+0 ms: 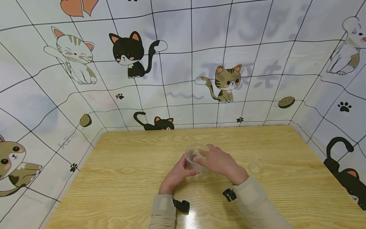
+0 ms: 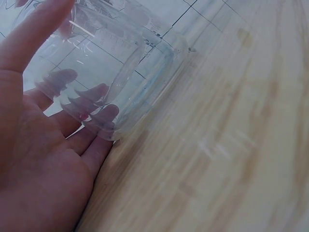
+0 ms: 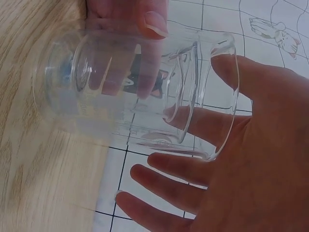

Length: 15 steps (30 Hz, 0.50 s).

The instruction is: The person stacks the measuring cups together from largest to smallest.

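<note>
A clear glass beaker (image 1: 195,158) stands upright on the table, with a smaller clear vessel (image 3: 183,72) nested in it. My left hand (image 1: 178,174) grips the beaker low on its side, the thumb in front and the fingers (image 2: 96,116) wrapped behind the glass. Over the mouth is my right hand (image 1: 218,160). Its thumb and index finger (image 3: 203,123) reach in past the beaker's rim, the index tip at the inner vessel. The other right fingers stretch out alongside the glass, nearly straight and spread.
Another clear transparent object (image 1: 255,163), only faintly visible, sits to the right beyond my right wrist. The pale wooden table (image 1: 128,178) is enclosed at the back and sides by cat-patterned sheeting (image 1: 177,73). A dark wrist strap (image 1: 182,206) shows by the left sleeve.
</note>
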Tool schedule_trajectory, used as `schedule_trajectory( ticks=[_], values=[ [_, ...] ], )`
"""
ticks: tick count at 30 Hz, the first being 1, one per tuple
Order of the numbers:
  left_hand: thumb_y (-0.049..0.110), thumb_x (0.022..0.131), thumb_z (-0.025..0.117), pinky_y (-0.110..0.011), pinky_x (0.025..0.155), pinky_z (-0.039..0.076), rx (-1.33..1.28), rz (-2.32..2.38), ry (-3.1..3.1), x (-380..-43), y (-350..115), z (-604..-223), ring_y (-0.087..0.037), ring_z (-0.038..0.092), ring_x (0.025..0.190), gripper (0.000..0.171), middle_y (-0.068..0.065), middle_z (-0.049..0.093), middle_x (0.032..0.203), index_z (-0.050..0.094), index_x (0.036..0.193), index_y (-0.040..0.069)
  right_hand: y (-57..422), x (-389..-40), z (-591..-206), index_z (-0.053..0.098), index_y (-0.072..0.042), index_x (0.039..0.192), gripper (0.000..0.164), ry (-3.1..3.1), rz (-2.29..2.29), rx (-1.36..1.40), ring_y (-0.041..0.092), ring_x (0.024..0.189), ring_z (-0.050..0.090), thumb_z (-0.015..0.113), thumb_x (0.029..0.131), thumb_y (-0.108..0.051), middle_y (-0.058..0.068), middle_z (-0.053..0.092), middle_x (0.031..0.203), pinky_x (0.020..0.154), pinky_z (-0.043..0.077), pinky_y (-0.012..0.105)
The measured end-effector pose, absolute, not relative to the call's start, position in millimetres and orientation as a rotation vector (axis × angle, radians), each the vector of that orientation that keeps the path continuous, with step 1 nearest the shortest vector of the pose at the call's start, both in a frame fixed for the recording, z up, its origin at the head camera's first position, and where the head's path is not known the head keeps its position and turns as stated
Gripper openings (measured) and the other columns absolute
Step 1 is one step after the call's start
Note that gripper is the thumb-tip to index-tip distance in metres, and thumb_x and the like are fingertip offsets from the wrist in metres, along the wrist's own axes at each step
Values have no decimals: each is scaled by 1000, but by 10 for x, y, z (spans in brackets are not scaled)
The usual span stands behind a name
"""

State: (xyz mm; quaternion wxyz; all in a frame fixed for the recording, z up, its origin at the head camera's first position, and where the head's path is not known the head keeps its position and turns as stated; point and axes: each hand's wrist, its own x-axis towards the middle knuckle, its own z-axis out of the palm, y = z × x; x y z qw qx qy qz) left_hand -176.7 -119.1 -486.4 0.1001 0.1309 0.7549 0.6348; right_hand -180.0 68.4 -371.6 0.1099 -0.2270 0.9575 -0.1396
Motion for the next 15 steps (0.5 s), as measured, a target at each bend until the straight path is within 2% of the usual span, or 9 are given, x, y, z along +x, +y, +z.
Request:
schedule_trajectory(
  ticks=[7,15],
  values=[
    [22,74,73,-40,104,19,395,1878,2239,-1779,-1195,-4853,-7,26,128,84,17,31,138,20,136,43,702,-1826,-3721,45,-17,132,63,2774,-565,-697,35,125,30,36,86,-60,14,33,139,96,28,54],
    [30,72,74,-37,103,22,373,1855,2249,-1777,-1195,-4880,-5,29,125,85,19,32,136,20,136,44,702,-1844,-3755,45,-16,132,60,2757,-585,-701,34,125,31,38,88,-55,15,35,138,98,25,52]
  ],
)
